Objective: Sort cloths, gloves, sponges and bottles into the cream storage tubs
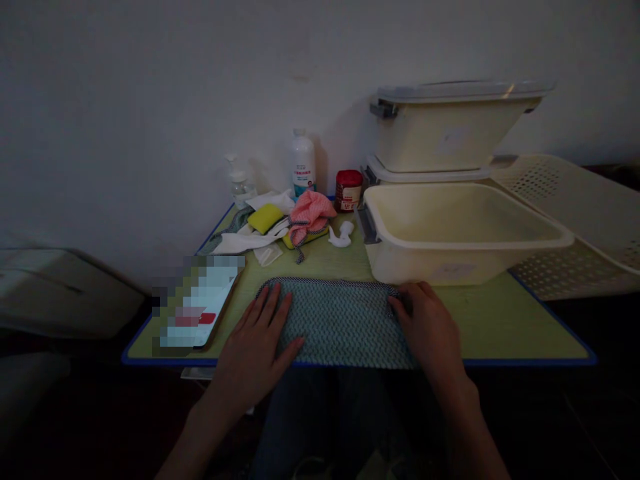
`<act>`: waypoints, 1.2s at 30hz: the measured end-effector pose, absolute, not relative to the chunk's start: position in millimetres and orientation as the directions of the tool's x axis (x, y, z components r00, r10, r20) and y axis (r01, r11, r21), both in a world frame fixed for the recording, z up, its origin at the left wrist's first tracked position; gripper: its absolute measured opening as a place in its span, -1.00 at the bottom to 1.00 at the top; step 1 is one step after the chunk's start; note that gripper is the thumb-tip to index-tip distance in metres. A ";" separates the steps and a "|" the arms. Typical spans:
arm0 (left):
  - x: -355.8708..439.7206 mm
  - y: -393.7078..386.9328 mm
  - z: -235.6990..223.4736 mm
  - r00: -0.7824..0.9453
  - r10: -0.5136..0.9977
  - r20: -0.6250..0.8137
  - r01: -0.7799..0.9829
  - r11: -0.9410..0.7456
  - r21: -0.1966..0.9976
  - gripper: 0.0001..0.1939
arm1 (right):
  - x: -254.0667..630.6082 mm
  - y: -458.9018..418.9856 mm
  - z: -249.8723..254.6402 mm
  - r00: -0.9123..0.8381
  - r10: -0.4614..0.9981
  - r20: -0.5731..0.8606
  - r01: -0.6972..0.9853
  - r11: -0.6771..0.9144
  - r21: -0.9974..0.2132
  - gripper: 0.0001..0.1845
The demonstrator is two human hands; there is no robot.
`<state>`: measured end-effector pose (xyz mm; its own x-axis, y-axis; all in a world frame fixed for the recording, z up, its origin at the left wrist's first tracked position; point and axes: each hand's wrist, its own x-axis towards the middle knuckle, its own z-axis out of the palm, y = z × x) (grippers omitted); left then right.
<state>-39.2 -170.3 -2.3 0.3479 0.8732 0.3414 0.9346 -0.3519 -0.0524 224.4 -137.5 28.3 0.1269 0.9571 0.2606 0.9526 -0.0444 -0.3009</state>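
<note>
A blue-green textured cleaning cloth (345, 327) with a black-and-white checked edge lies spread on the table, its near side at the table's front edge. My left hand (260, 340) rests flat on the cloth's left part, fingers stretched out. At the far right corner, my right hand (431, 327) has its fingers curled and pinches the checked edge. Beyond the cloth lie a crumpled pink cloth (311, 212), a yellow sponge (265, 218) and a small white plastic piece (341, 235).
A phone (215, 307) lies at left on the green table (520, 333). An open cream bin (440, 260) stands at right, before a lidded bin (445, 133) and a white perforated basket (585, 200). A white bottle (301, 163), a pump bottle (241, 187) and a red-lidded jar (349, 190) stand behind.
</note>
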 end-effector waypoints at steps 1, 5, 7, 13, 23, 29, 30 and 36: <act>-39.1 -170.2 -2.4 0.347 0.873 0.343 0.935 -0.352 -0.050 -0.33 | 225.5 -136.5 26.3 0.112 0.954 0.278 0.949 -0.020 -0.315 -0.89; -39.2 -171.6 -2.9 0.332 0.878 0.346 0.939 -0.342 -0.035 -0.33 | 225.7 -138.0 23.5 0.072 0.941 0.330 0.932 0.055 -0.360 -0.94; -40.1 -174.4 -3.4 0.312 0.885 0.345 0.946 -0.322 -0.031 -0.32 | 218.6 -141.4 31.3 0.021 0.950 0.312 0.931 0.095 -0.351 -0.93; -40.6 -186.5 -6.1 0.203 0.906 0.371 0.978 -0.208 -0.028 -0.31 | 169.5 -135.7 83.6 -0.366 0.871 0.328 0.918 0.395 -0.024 -0.84; 20.4 -160.7 -1.9 -0.135 0.903 0.408 0.989 0.100 0.107 -0.26 | 112.6 -75.8 120.6 -0.552 0.753 0.358 0.832 0.527 0.173 -0.68; 32.0 -157.6 23.5 0.069 0.968 0.242 0.991 -0.094 0.094 -0.19 | 115.5 -54.7 115.9 -0.518 0.759 0.395 0.855 0.471 0.215 -0.68; 22.9 -159.6 27.4 0.159 0.964 0.214 0.979 -0.182 0.094 -0.28 | 117.5 -53.8 114.8 -0.521 0.756 0.397 0.853 0.474 0.218 -0.69; -23.8 -161.6 24.6 0.349 0.924 0.153 0.930 -0.362 0.062 -0.46 | 124.8 -68.6 100.8 -0.587 0.732 0.345 0.809 0.550 0.208 -0.68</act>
<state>-23.8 -161.6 24.6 0.3493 0.9245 0.1529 0.9303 -0.3617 0.0618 124.8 -68.6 100.8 -0.5869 0.7323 0.3454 0.8088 0.5501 0.2081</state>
